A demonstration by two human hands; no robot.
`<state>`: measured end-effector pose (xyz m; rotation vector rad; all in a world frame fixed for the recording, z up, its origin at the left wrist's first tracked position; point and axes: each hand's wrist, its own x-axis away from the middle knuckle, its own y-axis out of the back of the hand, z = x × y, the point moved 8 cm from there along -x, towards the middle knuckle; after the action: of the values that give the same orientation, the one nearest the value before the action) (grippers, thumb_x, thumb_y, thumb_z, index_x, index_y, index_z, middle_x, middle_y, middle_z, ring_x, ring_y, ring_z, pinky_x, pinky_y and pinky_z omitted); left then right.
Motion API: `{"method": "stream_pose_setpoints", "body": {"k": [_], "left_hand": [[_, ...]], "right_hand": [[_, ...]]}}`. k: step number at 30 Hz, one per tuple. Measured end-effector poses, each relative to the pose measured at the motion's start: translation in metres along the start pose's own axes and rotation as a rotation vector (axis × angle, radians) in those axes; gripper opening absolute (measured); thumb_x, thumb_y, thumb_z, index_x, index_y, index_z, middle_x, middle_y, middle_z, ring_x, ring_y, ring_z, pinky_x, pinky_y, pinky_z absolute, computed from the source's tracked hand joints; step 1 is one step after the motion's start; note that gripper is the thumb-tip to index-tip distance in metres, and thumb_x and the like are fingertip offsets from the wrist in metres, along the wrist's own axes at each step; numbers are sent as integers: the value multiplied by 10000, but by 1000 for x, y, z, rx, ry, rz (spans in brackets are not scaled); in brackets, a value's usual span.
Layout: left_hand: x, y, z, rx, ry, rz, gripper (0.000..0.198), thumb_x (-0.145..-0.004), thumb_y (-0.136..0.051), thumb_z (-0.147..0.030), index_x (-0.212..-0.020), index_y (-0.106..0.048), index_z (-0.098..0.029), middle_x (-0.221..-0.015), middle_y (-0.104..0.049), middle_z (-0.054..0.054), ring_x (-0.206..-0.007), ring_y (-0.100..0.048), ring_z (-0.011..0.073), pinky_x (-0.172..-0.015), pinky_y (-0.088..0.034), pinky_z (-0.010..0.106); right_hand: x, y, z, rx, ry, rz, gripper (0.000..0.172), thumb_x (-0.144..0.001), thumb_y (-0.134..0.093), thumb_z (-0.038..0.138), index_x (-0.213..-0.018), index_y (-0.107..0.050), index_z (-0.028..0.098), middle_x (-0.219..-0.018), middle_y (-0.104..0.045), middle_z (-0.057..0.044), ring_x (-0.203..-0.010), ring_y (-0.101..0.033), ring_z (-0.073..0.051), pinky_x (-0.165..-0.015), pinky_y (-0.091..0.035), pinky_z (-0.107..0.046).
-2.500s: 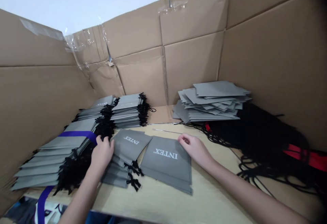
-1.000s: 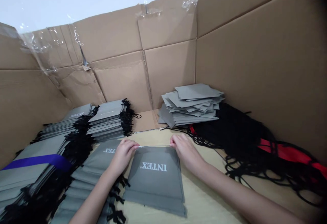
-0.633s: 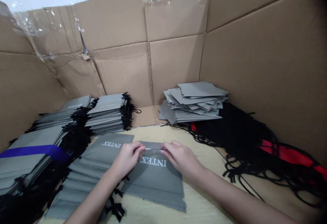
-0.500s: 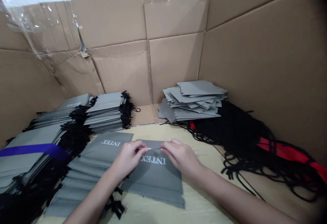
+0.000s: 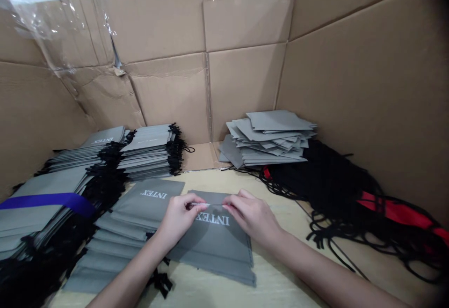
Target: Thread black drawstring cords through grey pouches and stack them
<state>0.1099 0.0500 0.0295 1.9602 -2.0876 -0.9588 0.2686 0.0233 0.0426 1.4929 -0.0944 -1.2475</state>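
Observation:
A grey fabric pouch printed INTEX [image 5: 213,245] lies flat on the table under my hands, with its top edge towards the far side. My left hand [image 5: 178,221] and my right hand [image 5: 250,216] pinch a thin silvery wire [image 5: 206,204] stretched along that top edge. Whether the wire enters the hem is hidden by my fingers. To the left, a stack of similar pouches [image 5: 140,209] with black drawstrings [image 5: 161,282] sits close to my left wrist.
Cardboard walls [image 5: 245,78] surround the tabletop. Stacks of corded pouches [image 5: 147,146] stand at the back left, one bound by a purple band [image 5: 45,200]. At the back right are a loose pile of grey pouches [image 5: 270,137] and a heap of black cords [image 5: 322,186] with red straps [image 5: 393,214].
My hands have moved from apart on the pouches to together at the top edge of the nearest pouch, now pinching the wire. That pouch has shifted, and the view has turned slightly.

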Motion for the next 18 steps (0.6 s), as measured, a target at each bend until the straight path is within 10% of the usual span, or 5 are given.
{"method": "stream_pose_setpoints", "body": {"k": [18], "left_hand": [[3,-15,13,398,164,107,155,-667,-630,-272,-639,-617,-120,-494,-586,-10,-387,-479,80,-400,-383,190]], "right_hand": [[2,-5,1,-9,29,73,215,-911,-405,283,-871,-600,200,-720,-688,-5,-597,-628,-126,-531,-392,-214]]}}
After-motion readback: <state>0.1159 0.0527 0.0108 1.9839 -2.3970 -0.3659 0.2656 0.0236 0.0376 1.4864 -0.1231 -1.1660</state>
